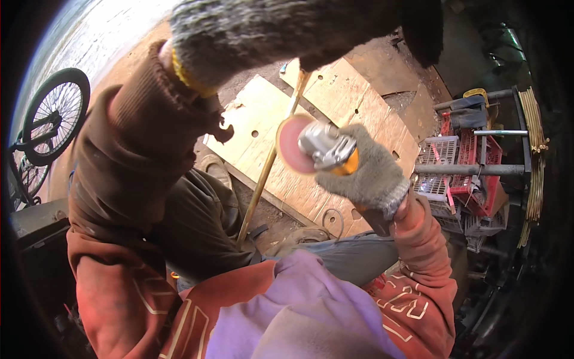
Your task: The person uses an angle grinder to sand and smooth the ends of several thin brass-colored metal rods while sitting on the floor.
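Observation:
Close to the camera, my left hand (281,36), in a grey knit glove with a dark palm side, is closed around the upper end of a long brass-coloured rod (261,182). The rod slants down to the lower left, its low end near my legs. My right hand (372,170), also gloved, grips an angle grinder (327,145) with a silver head and a yellow-orange body. Its reddish disc (295,143) looks blurred and lies against or just over the rod's right side; exact contact I cannot tell.
Wooden boards (365,119) with round holes lie on the ground beyond my knees. At right, a metal rack (502,170) stands by plastic crates (439,161) and a bundle of brass-coloured rods (534,137). A bicycle wheel (57,116) is at far left.

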Tool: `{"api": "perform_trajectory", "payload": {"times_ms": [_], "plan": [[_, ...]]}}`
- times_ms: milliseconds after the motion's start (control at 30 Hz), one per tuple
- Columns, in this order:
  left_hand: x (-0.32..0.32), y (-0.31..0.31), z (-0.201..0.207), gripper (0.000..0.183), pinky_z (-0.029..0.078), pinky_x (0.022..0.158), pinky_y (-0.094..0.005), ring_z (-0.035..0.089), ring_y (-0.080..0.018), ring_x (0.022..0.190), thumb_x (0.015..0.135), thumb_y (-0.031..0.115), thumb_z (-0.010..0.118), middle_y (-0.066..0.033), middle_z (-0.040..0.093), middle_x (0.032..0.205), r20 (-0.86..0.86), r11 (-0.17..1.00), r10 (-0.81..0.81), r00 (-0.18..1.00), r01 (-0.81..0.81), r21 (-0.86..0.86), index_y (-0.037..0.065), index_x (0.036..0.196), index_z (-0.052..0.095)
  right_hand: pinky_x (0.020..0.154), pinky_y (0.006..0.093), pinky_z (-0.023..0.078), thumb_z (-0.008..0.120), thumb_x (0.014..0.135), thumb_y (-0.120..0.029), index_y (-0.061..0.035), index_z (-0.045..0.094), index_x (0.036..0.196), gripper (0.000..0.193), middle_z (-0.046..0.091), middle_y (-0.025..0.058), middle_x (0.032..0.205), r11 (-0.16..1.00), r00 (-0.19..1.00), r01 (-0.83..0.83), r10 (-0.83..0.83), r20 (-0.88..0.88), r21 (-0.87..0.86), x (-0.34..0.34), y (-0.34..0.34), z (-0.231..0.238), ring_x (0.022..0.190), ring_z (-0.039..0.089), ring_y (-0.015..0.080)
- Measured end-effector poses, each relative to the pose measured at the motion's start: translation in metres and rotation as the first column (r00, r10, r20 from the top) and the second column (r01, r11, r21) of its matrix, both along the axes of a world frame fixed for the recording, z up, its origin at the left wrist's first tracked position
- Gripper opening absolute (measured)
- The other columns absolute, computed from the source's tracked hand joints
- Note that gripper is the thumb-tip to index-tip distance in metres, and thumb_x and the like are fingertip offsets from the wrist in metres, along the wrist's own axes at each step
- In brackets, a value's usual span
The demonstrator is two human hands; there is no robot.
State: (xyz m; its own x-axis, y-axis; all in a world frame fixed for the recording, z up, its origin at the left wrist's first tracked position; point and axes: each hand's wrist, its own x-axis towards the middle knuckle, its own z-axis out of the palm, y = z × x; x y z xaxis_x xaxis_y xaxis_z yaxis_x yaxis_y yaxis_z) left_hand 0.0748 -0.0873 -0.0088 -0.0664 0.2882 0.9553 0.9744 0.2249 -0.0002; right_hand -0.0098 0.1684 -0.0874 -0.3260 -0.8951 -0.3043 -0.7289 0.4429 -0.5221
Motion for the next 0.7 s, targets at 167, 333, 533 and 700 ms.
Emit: {"api": "perform_trajectory", "payload": {"times_ms": [167, 333, 533, 700], "plan": [[0.006, -0.014, -0.013, 0.035, 0.055, 0.083, -0.0266, 0.067, -0.0140, 0.073, 0.098, 0.004, 0.056, -0.0134, 0.073, 0.089, 0.127, 0.998, 0.064, 0.990, -0.062, -0.018, -0.006, 0.131, 0.058, 0.085, 0.0358, 0.057, 0.093, 0.071, -0.025, -0.0042, 0.049, 0.126, 0.073, 0.069, 0.0141, 0.107, 0.988, 0.989, 0.016, 0.006, 0.149, -0.151, 0.010, 0.001, -0.019, 0.096, 0.070, 0.0214], [0.021, -0.029, -0.015, 0.043, 0.055, 0.074, -0.0254, 0.065, -0.0137, 0.068, 0.095, 0.001, 0.057, -0.0150, 0.072, 0.087, 0.171, 0.995, 0.102, 0.980, -0.097, -0.037, -0.008, 0.137, 0.052, 0.079, 0.0422, 0.059, 0.090, 0.072, -0.039, -0.0103, 0.053, 0.124, 0.069, 0.071, 0.0155, 0.099, 0.989, 0.994, -0.042, 0.055, 0.090, -0.143, 0.021, 0.006, -0.034, 0.093, 0.074, 0.0340], [0.035, -0.041, -0.021, 0.054, 0.054, 0.063, -0.0241, 0.063, -0.0133, 0.061, 0.092, -0.003, 0.057, -0.0170, 0.070, 0.084, 0.223, 0.993, 0.120, 0.967, -0.115, -0.037, -0.010, 0.144, 0.045, 0.080, 0.0405, 0.058, 0.090, 0.072, -0.039, -0.0083, 0.052, 0.123, 0.070, 0.070, 0.0182, 0.100, 0.949, 0.980, 0.021, 0.043, 0.194, -0.316, -0.006, -0.009, -0.045, 0.095, 0.073, 0.0332], [0.033, -0.036, -0.017, 0.061, 0.052, 0.051, -0.0240, 0.059, -0.0112, 0.051, 0.092, -0.004, 0.059, -0.0146, 0.068, 0.074, 0.212, 0.992, -0.091, 0.973, 0.069, 0.107, -0.014, 0.147, 0.038, 0.082, 0.0407, 0.058, 0.089, 0.073, -0.042, -0.0075, 0.053, 0.127, 0.074, 0.070, 0.0167, 0.104, 0.973, 0.979, -0.017, 0.063, 0.193, -0.232, 0.014, 0.006, -0.054, 0.096, 0.072, 0.0309]]}}
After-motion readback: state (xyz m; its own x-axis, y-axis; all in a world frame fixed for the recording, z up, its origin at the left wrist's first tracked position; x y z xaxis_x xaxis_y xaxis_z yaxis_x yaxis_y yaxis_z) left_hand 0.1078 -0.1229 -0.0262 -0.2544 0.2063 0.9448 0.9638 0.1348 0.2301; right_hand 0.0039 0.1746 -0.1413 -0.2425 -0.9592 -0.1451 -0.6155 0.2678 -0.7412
